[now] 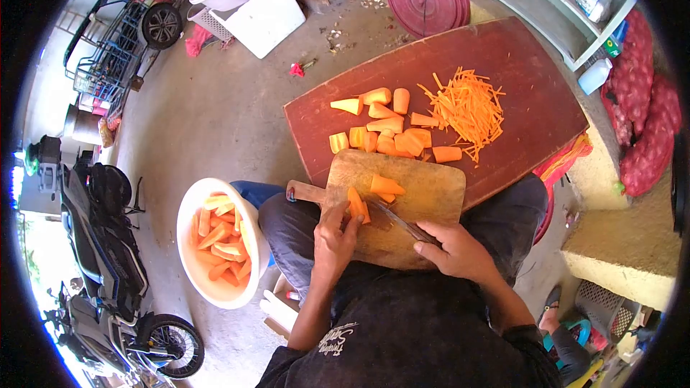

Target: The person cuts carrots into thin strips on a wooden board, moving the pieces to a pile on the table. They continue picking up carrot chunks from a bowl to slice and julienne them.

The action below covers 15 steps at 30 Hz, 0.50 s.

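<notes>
On my lap rests a wooden cutting board (pixel 431 190), its far edge at the red table. My left hand (pixel 336 238) grips a carrot piece (pixel 357 205) at the board's left side. In my right hand (pixel 454 250) is a knife (pixel 404 223), its blade pointing at the carrot. Another cut carrot piece (pixel 387 185) lies on the board just beyond the blade. Several peeled carrot chunks (pixel 388 126) sit on the table past the board, beside a heap of thin carrot strips (pixel 468 111).
A white bucket (pixel 185 244) of carrot pieces (pixel 224 241) stands left of my leg. The red wooden table (pixel 345 86) spans the front. Red mesh sacks (pixel 647 136) lie at right, motorbikes (pixel 100 244) at left. Another person's leg (pixel 564 338) shows at lower right.
</notes>
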### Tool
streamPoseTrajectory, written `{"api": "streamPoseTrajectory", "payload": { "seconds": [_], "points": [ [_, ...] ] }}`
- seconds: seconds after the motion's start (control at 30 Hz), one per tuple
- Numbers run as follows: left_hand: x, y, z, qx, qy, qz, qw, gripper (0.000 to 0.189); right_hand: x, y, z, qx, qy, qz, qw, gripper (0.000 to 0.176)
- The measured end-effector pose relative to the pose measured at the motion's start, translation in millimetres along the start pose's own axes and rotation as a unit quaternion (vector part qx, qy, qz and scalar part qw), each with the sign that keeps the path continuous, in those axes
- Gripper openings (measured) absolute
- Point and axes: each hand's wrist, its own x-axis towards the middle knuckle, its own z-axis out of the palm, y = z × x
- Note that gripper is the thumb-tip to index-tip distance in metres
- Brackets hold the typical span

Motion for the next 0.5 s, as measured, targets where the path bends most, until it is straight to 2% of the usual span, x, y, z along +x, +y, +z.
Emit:
{"api": "streamPoseTrajectory", "payload": {
  "seconds": [0.23, 0.33, 0.43, 0.5],
  "points": [
    [-6, -1, -2, 0.025, -0.033, 0.045, 0.998, 0.038, 22, -9, 19, 0.031, -0.037, 0.017, 0.999, 0.043],
    [-7, 2, -1, 0.024, -0.038, 0.054, 0.998, 0.037, 24, -5, 18, 0.052, -0.025, 0.018, 0.998, 0.047],
    [-8, 5, 6, 0.008, -0.024, 0.058, 0.998, 0.036, 21, 8, 23, 0.046, 0.058, -0.048, 0.996, 0.044],
    [-7, 7, 13, 0.004, -0.019, 0.062, 0.998, 0.035, 15, 2, 16, 0.041, 0.044, -0.023, 0.998, 0.044]
  ]
}}
